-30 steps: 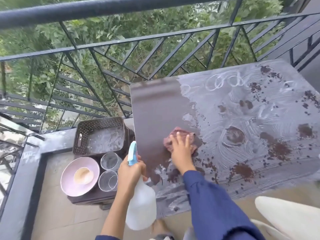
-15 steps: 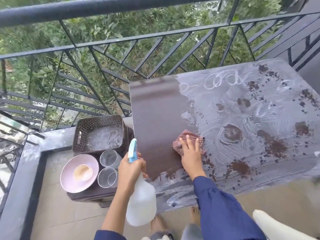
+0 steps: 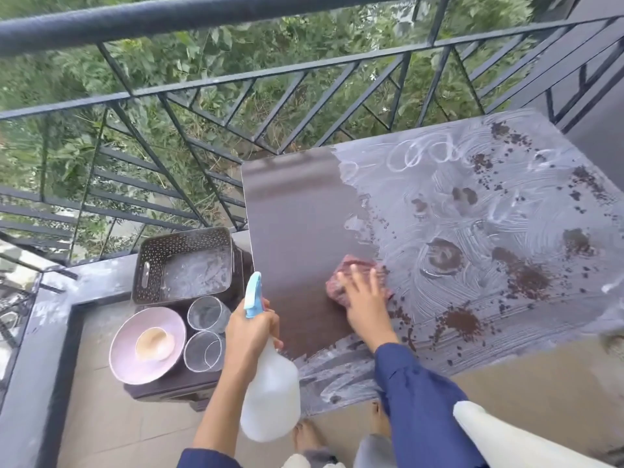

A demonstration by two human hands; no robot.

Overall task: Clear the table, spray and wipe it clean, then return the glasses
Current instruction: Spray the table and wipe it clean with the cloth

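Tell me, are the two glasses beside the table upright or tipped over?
Upright. The far glass and near glass both show round rims facing up, beside the pink bowl.

Soft, even daylight; no hard shadows; wide-angle bending at the edges; slight motion blur throughout.

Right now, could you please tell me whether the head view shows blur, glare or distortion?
Head view: the right hand and cloth are slightly motion-blurred; the railing bows from wide-angle distortion; light is soft daylight, with a dull sheen on the wiped table.
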